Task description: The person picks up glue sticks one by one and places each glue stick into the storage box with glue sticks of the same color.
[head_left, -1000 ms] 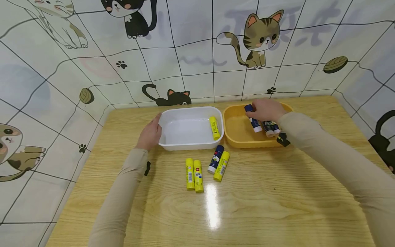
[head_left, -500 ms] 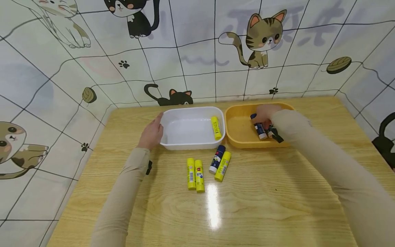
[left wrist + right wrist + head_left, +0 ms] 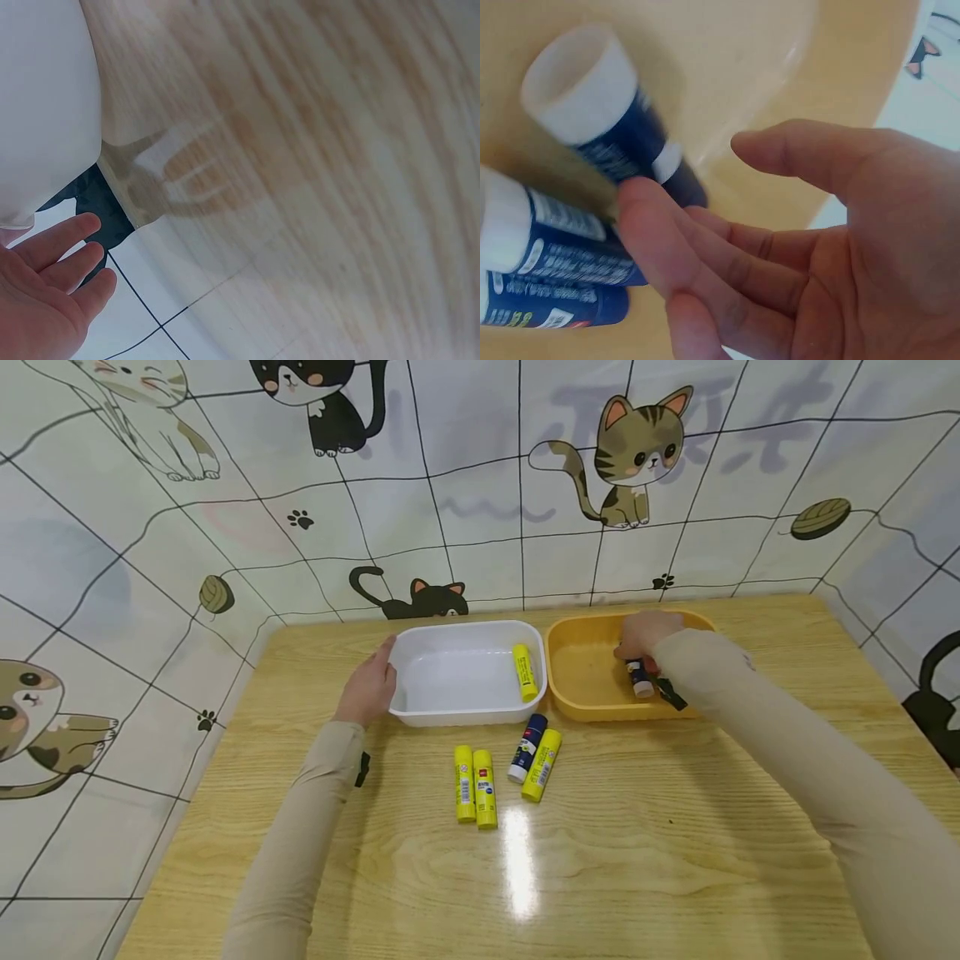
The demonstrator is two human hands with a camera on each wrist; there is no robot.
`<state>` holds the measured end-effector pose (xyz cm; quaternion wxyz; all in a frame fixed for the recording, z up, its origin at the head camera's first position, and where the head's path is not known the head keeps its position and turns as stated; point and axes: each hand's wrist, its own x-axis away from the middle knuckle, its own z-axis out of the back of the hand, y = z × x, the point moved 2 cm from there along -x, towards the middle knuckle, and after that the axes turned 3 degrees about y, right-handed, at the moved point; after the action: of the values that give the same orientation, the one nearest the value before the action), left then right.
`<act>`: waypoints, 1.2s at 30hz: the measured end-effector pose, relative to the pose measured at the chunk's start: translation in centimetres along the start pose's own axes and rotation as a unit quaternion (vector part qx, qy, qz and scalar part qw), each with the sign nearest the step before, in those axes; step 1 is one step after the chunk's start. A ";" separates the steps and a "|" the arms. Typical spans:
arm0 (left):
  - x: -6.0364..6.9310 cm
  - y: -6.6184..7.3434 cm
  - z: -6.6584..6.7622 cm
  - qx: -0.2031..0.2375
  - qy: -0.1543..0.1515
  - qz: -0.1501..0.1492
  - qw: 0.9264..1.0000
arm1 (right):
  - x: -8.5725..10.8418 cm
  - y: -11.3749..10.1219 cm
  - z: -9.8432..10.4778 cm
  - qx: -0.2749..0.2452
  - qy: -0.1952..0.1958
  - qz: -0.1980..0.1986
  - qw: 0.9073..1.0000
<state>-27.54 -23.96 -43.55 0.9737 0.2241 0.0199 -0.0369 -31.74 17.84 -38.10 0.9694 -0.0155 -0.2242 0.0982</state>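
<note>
"Three blue sticks (image 3: 574, 232): where are they?"
"In the orange tray (image 3: 588, 672), right of centre in the head view."
"And the right hand (image 3: 651, 633)?"
"Beside them, fingers loose, thumb spread away; whether it touches one, I can't tell."
"The left hand (image 3: 367, 687)?"
"At the left rim of the white tray (image 3: 457, 675), visible fingers nearly straight. One yellow stick (image 3: 525, 673) lies at that tray's right end."

Left tray (image 3: 465, 718) beside right tray (image 3: 622, 713), rear of tabletop (image 3: 637, 868).
One glue stick (image 3: 524, 672) in left tray, right end; three sticks (image 3: 566, 229) in right tray; two stick pairs (image 3: 485, 789) in front of left tray.
</note>
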 end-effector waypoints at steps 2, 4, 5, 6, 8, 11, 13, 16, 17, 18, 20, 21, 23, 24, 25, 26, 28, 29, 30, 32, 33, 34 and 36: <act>0.0 0.0 0.0 0.001 -0.002 0.001 1.000 | 0.7 -0.2 0.1 0.002 0.004 0.010 1.000; 0.1 0.0 0.0 0.001 -0.003 0.002 1.000 | 1.4 -0.6 0.2 0.002 0.010 0.023 1.000; 0.1 0.0 0.0 0.002 -0.003 0.003 1.000 | 1.8 -0.8 0.3 0.000 0.013 0.029 0.999; 0.2 0.0 0.1 0.001 -0.003 0.002 1.000 | 2.2 -1.0 0.4 -0.002 0.017 0.035 0.999; 0.2 0.0 0.1 0.001 -0.003 0.003 1.000 | 3.0 -1.5 0.6 -0.002 0.030 0.047 0.998; 0.3 0.0 0.2 -0.003 -0.004 0.003 1.000 | 4.2 -2.4 0.8 0.000 0.044 0.061 0.997; 0.3 0.0 0.2 -0.006 -0.004 0.003 1.000 | 4.9 -3.0 0.9 0.003 0.051 0.067 0.996; 0.3 -0.2 0.1 -0.009 -0.004 0.002 1.000 | 5.7 -3.8 1.0 0.006 0.060 0.076 0.995; 0.2 -0.2 0.0 -0.009 -0.002 0.001 1.000 | 6.0 -4.0 0.9 0.007 0.064 0.078 0.995; 0.2 -0.2 0.0 -0.008 -0.002 0.001 1.000 | 6.2 -4.2 0.9 0.007 0.068 0.082 0.994; 0.2 -0.2 0.0 -0.007 -0.001 0.000 1.000 | 6.5 -4.6 0.8 0.008 0.078 0.090 0.993; 0.2 -0.2 0.0 -0.006 -0.001 0.000 1.000 | 6.7 -4.8 0.7 0.007 0.081 0.095 0.992; 0.2 -0.2 0.0 -0.006 0.001 -0.001 1.000 | 7.1 -5.2 0.7 0.008 0.085 0.103 0.991; 0.3 -0.1 0.0 -0.007 0.000 -0.002 1.000 | 7.3 -5.4 0.6 0.008 0.086 0.105 0.991; 0.3 -0.1 0.0 -0.007 0.001 -0.002 1.000 | 7.5 -5.7 0.6 0.009 0.086 0.106 0.991; 0.3 -0.1 0.0 -0.007 0.002 -0.002 1.000 | 7.7 -5.9 0.6 0.008 0.087 0.108 0.990; 0.3 -0.1 0.0 -0.007 0.004 -0.004 1.000 | 8.1 -6.3 0.6 0.009 0.088 0.108 0.990; 0.2 -0.1 -0.1 -0.006 0.004 -0.004 1.000 | 8.4 -6.6 0.5 0.011 0.089 0.107 0.990; 0.2 0.0 -0.1 -0.006 0.004 -0.004 1.000 | 8.6 -6.8 0.5 0.011 0.089 0.107 0.990; 0.2 -0.1 -0.1 -0.004 0.005 -0.004 1.000 | 8.9 -7.1 0.3 0.010 0.088 0.110 0.990; 0.1 0.0 -0.2 -0.003 0.005 -0.004 1.000 | 9.1 -7.3 0.2 0.011 0.086 0.113 0.990; 0.1 0.0 -0.2 -0.002 0.004 -0.004 1.000 | 9.3 -7.4 0.1 0.013 0.085 0.117 0.989; 0.1 0.0 -0.2 -0.001 0.004 -0.005 1.000 | 9.6 -7.7 -0.2 0.012 0.082 0.125 0.989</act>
<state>-27.43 -23.88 -43.72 0.9736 0.2231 0.0247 -0.0406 -21.86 12.23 -33.54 0.9649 -0.0398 -0.1388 0.2194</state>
